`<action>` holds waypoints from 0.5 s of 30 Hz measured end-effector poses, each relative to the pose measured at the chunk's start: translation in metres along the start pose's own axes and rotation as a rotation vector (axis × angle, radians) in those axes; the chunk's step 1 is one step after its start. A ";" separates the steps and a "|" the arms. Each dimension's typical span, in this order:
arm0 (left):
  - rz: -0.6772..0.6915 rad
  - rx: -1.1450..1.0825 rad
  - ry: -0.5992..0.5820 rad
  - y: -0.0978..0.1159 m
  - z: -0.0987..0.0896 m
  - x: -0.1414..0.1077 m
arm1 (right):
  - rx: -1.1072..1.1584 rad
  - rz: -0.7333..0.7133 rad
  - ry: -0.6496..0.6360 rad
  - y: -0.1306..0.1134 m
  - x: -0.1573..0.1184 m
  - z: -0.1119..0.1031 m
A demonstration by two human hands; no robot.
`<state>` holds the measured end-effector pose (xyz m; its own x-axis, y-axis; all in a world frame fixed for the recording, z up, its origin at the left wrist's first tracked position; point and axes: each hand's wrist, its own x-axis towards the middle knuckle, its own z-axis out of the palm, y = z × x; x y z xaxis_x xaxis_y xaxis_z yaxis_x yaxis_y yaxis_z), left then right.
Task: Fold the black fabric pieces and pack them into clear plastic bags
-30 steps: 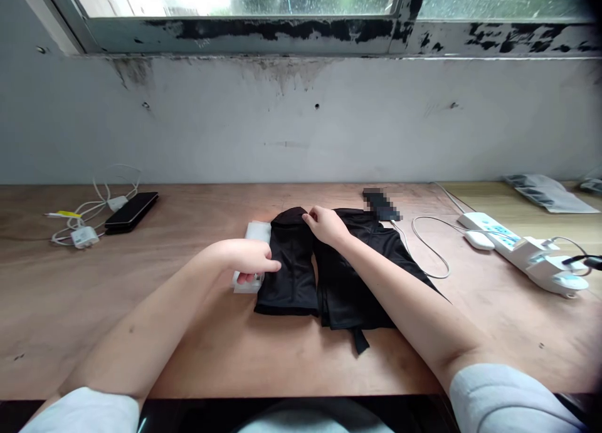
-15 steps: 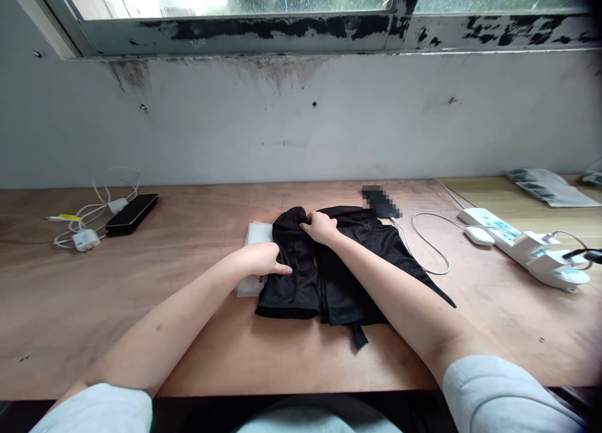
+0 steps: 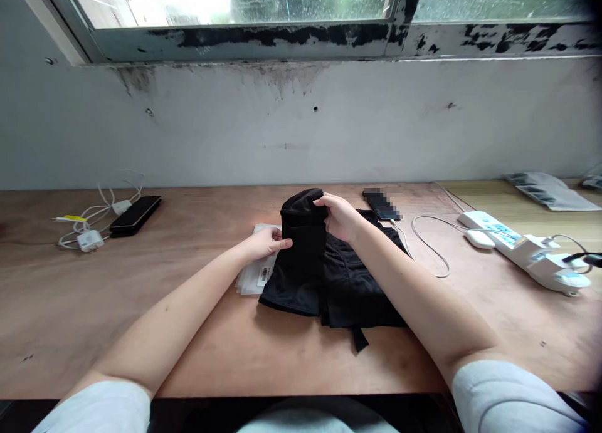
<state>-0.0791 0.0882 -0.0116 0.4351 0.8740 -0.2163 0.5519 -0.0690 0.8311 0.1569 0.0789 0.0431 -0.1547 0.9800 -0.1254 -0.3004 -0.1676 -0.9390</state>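
Observation:
A black cloth garment (image 3: 303, 276) lies on the table in front of me, its left part lifted and folded up. My right hand (image 3: 342, 217) pinches the raised upper part, thumb and fingers closed on the fabric. At the left edge of that part, my left hand (image 3: 267, 242) grips the cloth, thumb in front and fingers partly hidden behind. Under and left of the garment lie clear plastic bags (image 3: 254, 279) with a barcode label. A short black strap (image 3: 359, 340) sticks out from the garment's lower edge.
Behind the garment lies a phone (image 3: 379, 202) on a white cable. A white power strip (image 3: 527, 251) with plugs stands at right, near a grey plastic pouch (image 3: 548, 190). At left are a black wallet-like case (image 3: 135, 215) and a white charger (image 3: 89, 240) with tangled cable.
Both hands have raised the garment's left part, which now stands higher and folded. My left hand moved up along its edge; more of the plastic bags and label show.

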 end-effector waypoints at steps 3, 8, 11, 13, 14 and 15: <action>0.037 -0.157 -0.097 0.004 0.002 -0.005 | 0.075 0.040 0.005 -0.003 0.001 -0.003; 0.079 -0.290 -0.287 0.014 0.003 -0.017 | 0.194 0.089 0.016 -0.012 0.000 -0.005; 0.072 -0.540 -0.319 0.007 0.009 -0.022 | 0.227 0.076 0.059 -0.015 0.002 -0.008; 0.022 -0.668 -0.408 -0.002 0.013 -0.025 | 0.191 0.064 0.109 -0.017 0.005 -0.013; -0.015 -0.699 -0.471 -0.006 0.015 -0.026 | 0.168 0.065 0.134 -0.018 0.006 -0.016; -0.053 -0.713 -0.530 -0.010 0.016 -0.027 | 0.152 0.072 0.154 -0.019 0.006 -0.018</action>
<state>-0.0853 0.0574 -0.0223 0.7911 0.5182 -0.3250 0.0832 0.4352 0.8965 0.1788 0.0904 0.0541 -0.0386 0.9678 -0.2488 -0.4337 -0.2405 -0.8684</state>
